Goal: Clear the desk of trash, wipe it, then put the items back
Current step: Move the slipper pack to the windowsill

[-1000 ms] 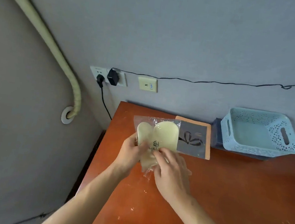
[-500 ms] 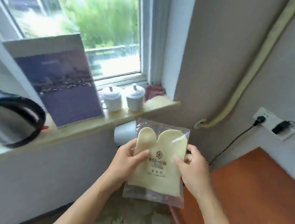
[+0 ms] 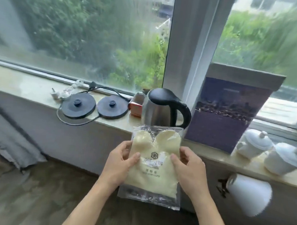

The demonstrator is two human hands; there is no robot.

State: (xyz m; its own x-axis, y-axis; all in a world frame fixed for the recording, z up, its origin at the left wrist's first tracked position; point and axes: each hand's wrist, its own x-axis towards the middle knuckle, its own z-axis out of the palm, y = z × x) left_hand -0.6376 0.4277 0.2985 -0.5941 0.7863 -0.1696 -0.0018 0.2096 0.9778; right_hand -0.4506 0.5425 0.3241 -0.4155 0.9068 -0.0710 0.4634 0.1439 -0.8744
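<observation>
A clear plastic packet (image 3: 152, 177) with a pale yellow mitt-shaped cloth inside hangs upright in front of me, just below the windowsill (image 3: 27, 83). My left hand (image 3: 119, 162) grips its left edge, thumb on the front. My right hand (image 3: 189, 169) grips its right edge the same way. The desk is out of view.
On the windowsill stand a steel kettle (image 3: 160, 110) with a black handle, two black kettle bases (image 3: 79, 105) with cords, a red box (image 3: 135, 104), a purple box (image 3: 229, 110) and two white lidded cups (image 3: 253, 143). A white lamp shade (image 3: 249, 195) sits below the sill at right.
My view has swung left from the desk to the window. Both hands have carried the packet along and now hold it by its two sides in front of the sill.
</observation>
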